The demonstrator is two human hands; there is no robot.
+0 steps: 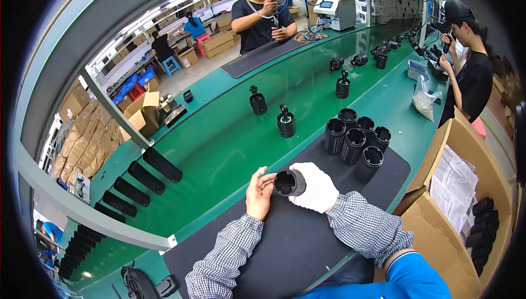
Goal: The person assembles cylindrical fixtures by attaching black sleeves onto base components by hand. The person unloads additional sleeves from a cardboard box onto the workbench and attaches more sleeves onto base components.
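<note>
We hold one black tube [286,184] above the black mat [279,249], with its open end facing up and toward us. Our gloved right hand [314,188] wraps the tube from the right side, with the fingers curled around its wall. Our bare left hand [259,190] is at the opposite side: its fingers are loosely extended, with the tips at the rim. We cannot tell whether they press on it.

To the right of our gloved hand, six ribbed cylinders [353,144] stand upright in a close group, open ends up. Beyond the mat runs the green belt [219,140]. On it we find upright black lamps [285,122] ahead of us, and long black pipes [162,165] lying in a row on the left. At our right is an open cardboard box [438,233] containing paper sheets [452,184] and dark parts [483,228].
</note>
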